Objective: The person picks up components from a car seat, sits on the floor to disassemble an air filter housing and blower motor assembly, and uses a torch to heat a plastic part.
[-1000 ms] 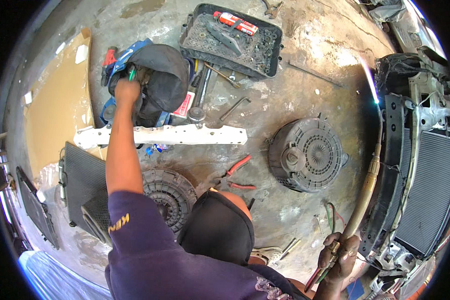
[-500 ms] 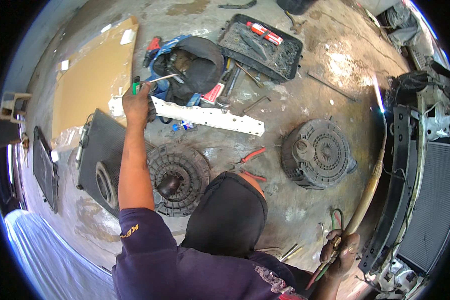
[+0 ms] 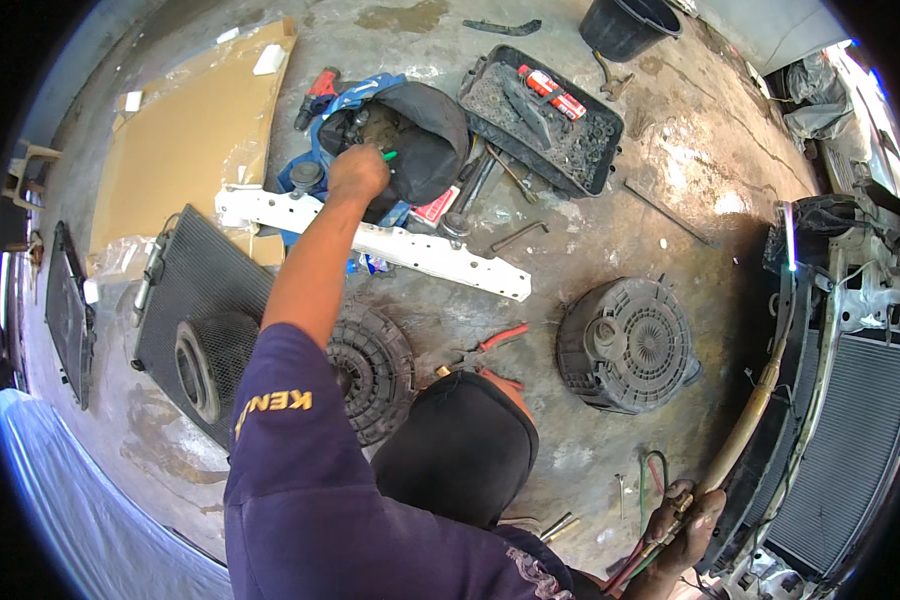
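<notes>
Left hand in tool bag, right on hose.
My left hand point(image 3: 358, 172) pinches a green-handled tool point(image 3: 389, 156) over the open black tool bag point(image 3: 420, 140), reaching past the white bracket point(image 3: 390, 243). My right hand point(image 3: 682, 520) is clamped on the tan hose point(image 3: 745, 432), steadying it beside the car front.

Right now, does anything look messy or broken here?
Yes. Car parts lie loose on the stained concrete floor: a white bar, two round black fan housings, a radiator panel. Red-handled pliers lie out, away from the black tool tray.
</notes>
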The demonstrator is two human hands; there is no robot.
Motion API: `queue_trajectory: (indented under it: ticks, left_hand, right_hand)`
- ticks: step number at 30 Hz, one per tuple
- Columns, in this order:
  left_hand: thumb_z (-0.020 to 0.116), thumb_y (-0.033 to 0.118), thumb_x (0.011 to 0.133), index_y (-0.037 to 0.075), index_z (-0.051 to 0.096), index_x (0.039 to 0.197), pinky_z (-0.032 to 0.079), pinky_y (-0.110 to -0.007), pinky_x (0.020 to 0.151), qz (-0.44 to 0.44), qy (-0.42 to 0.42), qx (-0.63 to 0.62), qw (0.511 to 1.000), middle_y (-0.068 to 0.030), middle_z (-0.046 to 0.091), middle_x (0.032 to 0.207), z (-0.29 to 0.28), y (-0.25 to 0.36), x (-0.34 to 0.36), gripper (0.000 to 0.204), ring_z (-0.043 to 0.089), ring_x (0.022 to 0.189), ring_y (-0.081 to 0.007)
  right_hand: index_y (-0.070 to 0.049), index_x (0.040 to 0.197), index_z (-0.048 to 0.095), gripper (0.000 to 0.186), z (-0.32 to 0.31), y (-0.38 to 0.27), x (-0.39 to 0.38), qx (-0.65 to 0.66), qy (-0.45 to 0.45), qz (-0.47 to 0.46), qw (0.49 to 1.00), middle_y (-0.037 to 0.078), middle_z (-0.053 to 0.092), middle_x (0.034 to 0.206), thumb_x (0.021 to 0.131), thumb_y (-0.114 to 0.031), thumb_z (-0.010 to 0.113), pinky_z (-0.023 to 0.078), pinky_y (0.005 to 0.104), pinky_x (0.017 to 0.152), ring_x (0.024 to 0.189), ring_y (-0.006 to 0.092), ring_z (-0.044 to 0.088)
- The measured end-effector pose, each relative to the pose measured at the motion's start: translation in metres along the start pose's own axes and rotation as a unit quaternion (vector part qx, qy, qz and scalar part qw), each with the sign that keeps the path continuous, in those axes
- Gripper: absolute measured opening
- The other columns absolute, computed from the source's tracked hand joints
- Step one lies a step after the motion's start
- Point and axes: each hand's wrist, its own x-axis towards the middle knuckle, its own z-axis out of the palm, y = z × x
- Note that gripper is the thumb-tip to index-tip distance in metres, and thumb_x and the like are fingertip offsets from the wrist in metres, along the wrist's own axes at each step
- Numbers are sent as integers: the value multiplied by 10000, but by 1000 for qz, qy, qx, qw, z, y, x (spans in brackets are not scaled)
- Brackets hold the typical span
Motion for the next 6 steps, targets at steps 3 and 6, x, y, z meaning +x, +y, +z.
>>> queue_trajectory:
  ticks: [3,6]
  left_hand:
    - [621,271,893,20,656,1313,474,-449,1080,-40,-102,-29,994,-292,635,1293,57,-10,64,491,619,1254,-369]
    - [623,331,902,49,628,1372,447,-444,1112,14,-143,-31,989,-298,614,1330,70,-2,95,548,594,1293,-362]
  right_hand:
    - [-81,1005,369,317,3,6,13,7,-16,25,1000,318,582,1108,991,-212,658,524,256,378,493,206,600]
    - [-68,959,374,376,28,2,22,1,31,54,998,338,579,1057,964,-240,709,533,273,354,537,247,671]
